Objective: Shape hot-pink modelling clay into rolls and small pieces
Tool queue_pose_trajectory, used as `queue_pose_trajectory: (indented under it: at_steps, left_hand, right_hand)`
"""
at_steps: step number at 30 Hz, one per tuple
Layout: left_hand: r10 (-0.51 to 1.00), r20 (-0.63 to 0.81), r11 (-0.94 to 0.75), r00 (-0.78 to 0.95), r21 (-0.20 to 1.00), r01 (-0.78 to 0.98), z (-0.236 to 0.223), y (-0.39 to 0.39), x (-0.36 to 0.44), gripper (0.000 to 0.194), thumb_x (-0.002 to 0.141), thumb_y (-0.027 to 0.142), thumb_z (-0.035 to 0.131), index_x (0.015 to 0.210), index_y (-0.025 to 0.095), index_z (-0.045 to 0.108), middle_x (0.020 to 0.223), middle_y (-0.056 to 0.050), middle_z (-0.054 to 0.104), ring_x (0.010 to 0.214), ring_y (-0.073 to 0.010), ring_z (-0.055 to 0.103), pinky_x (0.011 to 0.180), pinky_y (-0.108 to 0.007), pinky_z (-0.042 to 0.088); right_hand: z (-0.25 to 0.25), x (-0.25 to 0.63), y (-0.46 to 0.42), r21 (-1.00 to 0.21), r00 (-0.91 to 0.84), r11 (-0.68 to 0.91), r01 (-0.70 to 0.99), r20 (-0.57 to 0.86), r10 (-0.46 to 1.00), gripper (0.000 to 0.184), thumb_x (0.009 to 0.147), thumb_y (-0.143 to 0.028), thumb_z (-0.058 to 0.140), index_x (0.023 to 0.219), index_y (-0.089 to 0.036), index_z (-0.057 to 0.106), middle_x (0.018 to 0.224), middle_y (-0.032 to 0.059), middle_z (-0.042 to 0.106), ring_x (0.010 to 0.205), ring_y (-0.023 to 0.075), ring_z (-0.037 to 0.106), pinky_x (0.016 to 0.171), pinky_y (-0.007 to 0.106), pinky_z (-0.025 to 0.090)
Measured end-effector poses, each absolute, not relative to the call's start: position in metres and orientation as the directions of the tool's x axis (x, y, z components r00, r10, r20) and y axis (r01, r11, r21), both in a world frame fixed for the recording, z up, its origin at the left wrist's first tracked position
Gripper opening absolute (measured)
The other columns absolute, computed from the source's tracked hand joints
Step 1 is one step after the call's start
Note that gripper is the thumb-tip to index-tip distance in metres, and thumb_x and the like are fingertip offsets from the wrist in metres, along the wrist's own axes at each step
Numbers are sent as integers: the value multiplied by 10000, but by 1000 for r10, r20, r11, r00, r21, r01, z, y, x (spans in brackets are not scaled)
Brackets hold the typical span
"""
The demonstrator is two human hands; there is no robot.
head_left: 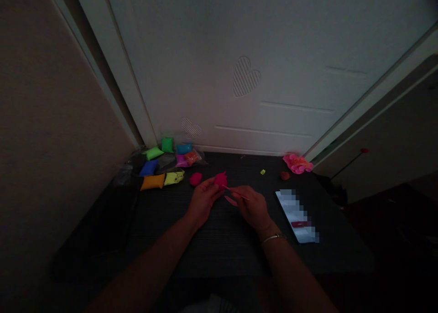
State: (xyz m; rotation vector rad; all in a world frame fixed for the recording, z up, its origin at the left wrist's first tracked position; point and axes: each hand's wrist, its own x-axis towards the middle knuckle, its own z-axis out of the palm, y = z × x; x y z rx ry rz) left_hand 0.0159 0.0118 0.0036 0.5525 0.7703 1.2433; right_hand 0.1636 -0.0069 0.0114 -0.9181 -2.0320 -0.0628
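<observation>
Between the fingers of my left hand (202, 200) is a dark pink lump of modelling clay (221, 180) with a small spike on top. My right hand (252, 206) grips a thin pink modelling tool (235, 193), whose tip touches the clay's lower right side. A second pink tool with a flat blade (231, 200) lies or is held just beneath the right fingers; I cannot tell which. Left of the left fingertips, another pink clay lump (195, 179) rests on the dark table (208, 244).
Several coloured clay packets, including an orange one (153, 182), lie at the back left. A lit phone (290, 212) is on the right. Behind it are a brown ball (284, 175), a pink ruffled piece (297, 164) and a yellow scrap (263, 172). A white panel (205, 75) stands behind the table.
</observation>
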Motion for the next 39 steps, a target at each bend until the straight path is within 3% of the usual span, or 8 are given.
queue_pose_trajectory:
  at_steps: [24, 32, 39]
  left_hand:
    - [966, -202, 258, 161, 758, -599, 7, 9, 18, 211, 610, 140, 664, 818, 121, 637, 750, -35, 652, 683, -116, 586, 765, -289, 446]
    - [966, -180, 256, 186, 769, -586, 5, 9, 18, 228, 632, 160, 654, 856, 118, 636, 774, -47, 657, 701, -124, 592, 752, -282, 445]
    - [965, -191, 263, 182, 759, -596, 5, 9, 19, 225, 630, 136, 653, 852, 113, 633, 779, -48, 661, 707, -123, 594, 741, -265, 449]
  right_hand:
    - [13, 160, -7, -322, -388, 718, 617, 670, 633, 175, 856, -203, 411, 944, -175, 560, 825, 63, 639, 761, 122, 586, 676, 244, 502]
    - [11, 159, -7, -263, -417, 705, 658, 652, 633, 173, 855, -203, 417, 944, -166, 561, 830, 68, 640, 754, 126, 579, 668, 241, 497]
    - [10, 158, -7, -282, -402, 696, 660, 650, 644, 165, 847, -211, 438, 934, -163, 570, 823, 67, 643, 743, 121, 586, 667, 233, 500]
